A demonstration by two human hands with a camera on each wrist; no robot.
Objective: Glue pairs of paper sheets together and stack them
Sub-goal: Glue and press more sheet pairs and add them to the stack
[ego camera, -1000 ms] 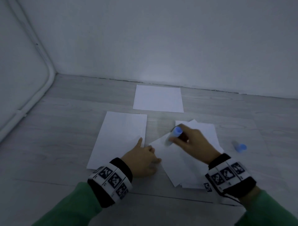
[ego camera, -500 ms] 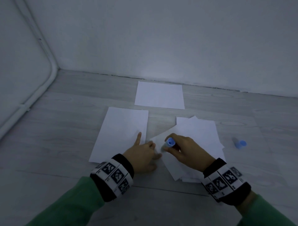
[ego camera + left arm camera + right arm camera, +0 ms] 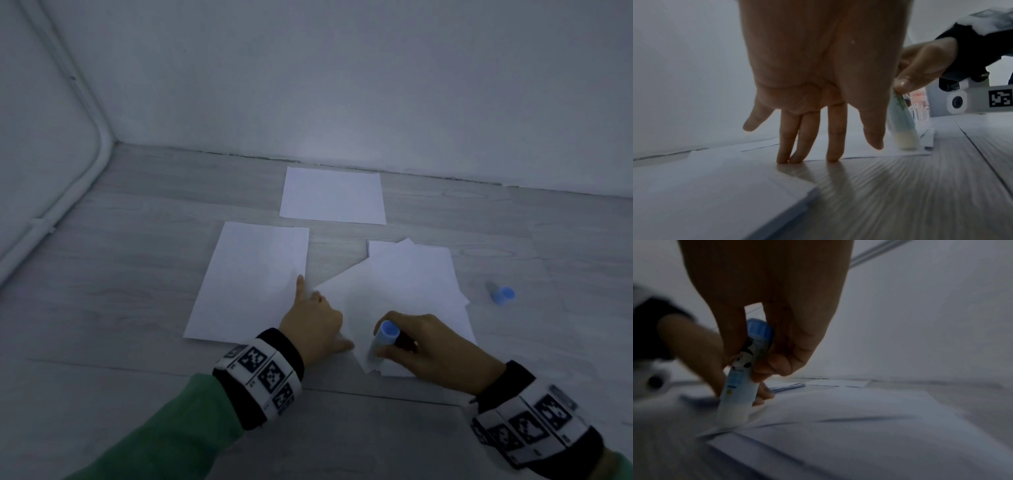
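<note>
Pinching the glue stick (image 3: pixel 383 339) between thumb and curled fingers (image 3: pixel 777 365), the right hand (image 3: pixel 431 353) holds it tilted, its pale glue end pressed down on the near-left corner of the top sheet (image 3: pixel 394 291), its blue base pointing up toward the head camera. That sheet lies skewed on the loose pile of sheets (image 3: pixel 445 260) at the right of the floor (image 3: pixel 137 274). The left hand (image 3: pixel 313 325) is spread, fingers straight – in the left wrist view three fingertips (image 3: pixel 832 155) press down right at the sheet's left edge, while the forefinger stretches out to the far side over the left stack (image 3: pixel 246 284); it grips nothing.

Compared with half a second ago, the glue stick has travelled along the sheet's left edge from its far-left corner to the near-left one, and the right hand has drawn nearer to the body with it. The left hand has stayed where it was.

Both forearms, in green sleeves (image 3: pixel 164 435), reach forward from the near edge, each wrist wearing a marker-patterned band (image 3: pixel 260 373). The blue cap (image 3: pixel 500 295) lies on the floor to the right of the pile, well apart from it – a single sheet (image 3: pixel 332 195) lies farther off, near the wall (image 3: pixel 342 85).
</note>
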